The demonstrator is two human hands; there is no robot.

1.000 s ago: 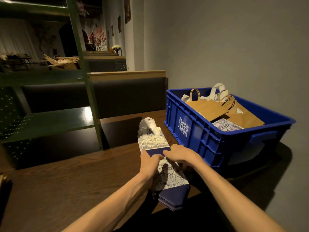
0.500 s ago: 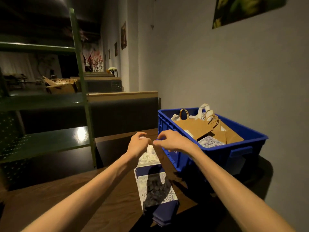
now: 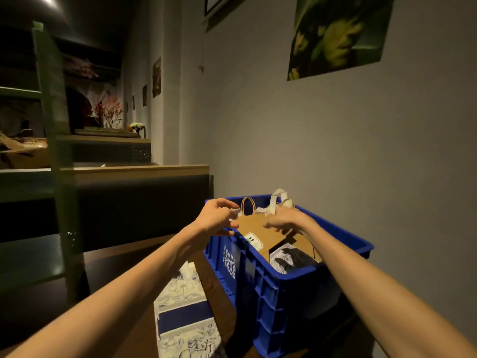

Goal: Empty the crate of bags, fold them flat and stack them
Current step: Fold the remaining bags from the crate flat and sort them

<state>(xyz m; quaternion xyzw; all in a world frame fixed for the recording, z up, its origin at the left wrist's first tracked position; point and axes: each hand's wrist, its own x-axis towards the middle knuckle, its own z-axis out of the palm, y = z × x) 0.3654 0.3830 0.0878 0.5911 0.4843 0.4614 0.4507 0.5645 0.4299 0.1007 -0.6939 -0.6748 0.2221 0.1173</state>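
Brown paper bag (image 3: 260, 226) with twine handle, white tag, lying atop blue crate (image 3: 260, 277); left hand (image 3: 215, 218) and right hand (image 3: 282, 220) loosely spread, touching it; grip unclear.

Blue crate (image 3: 271, 288) holds brown bags (image 3: 260, 226) (one flat patterned bag (image 3: 185, 319) outside).

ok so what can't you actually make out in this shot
- Head view: how many bags are in the blue crate; its near wall and the top brown paper bag cover those below.
- Left hand and right hand: motion blur hides any grip.
- Folded patterned bag: cut off by the bottom edge.
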